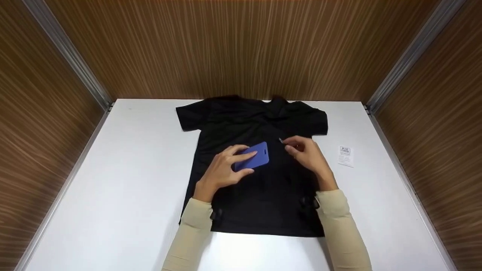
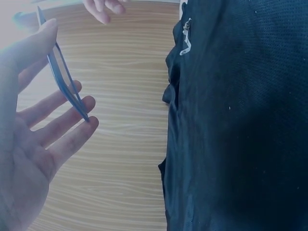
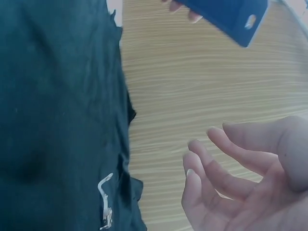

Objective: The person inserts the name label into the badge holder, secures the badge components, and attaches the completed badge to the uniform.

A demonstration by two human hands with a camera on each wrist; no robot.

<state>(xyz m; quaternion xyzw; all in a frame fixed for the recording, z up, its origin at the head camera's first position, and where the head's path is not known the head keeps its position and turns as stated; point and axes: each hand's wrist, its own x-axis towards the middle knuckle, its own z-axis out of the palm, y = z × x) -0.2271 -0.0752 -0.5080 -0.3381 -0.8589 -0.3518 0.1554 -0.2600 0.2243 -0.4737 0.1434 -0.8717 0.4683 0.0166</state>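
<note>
My left hand (image 1: 224,168) grips a blue badge holder (image 1: 251,160) by its sides, thumb on one edge and fingers on the other. A slot shows at the holder's right end, and in the left wrist view the holder (image 2: 67,84) is seen edge-on. On a black short-sleeved shirt (image 1: 260,210) lies a small metal clip with a pale strap (image 3: 106,202). My right hand (image 1: 305,150) is above the shirt, close to the clip in the head view. In the right wrist view its fingers (image 3: 216,173) bend loosely, apart from the clip and holding nothing.
A small white printed card (image 1: 345,156) lies on the white table (image 1: 124,169), right of the shirt. Wood-patterned panels (image 1: 241,49) stand at the back and both sides, with metal rails (image 1: 414,52) at the corners.
</note>
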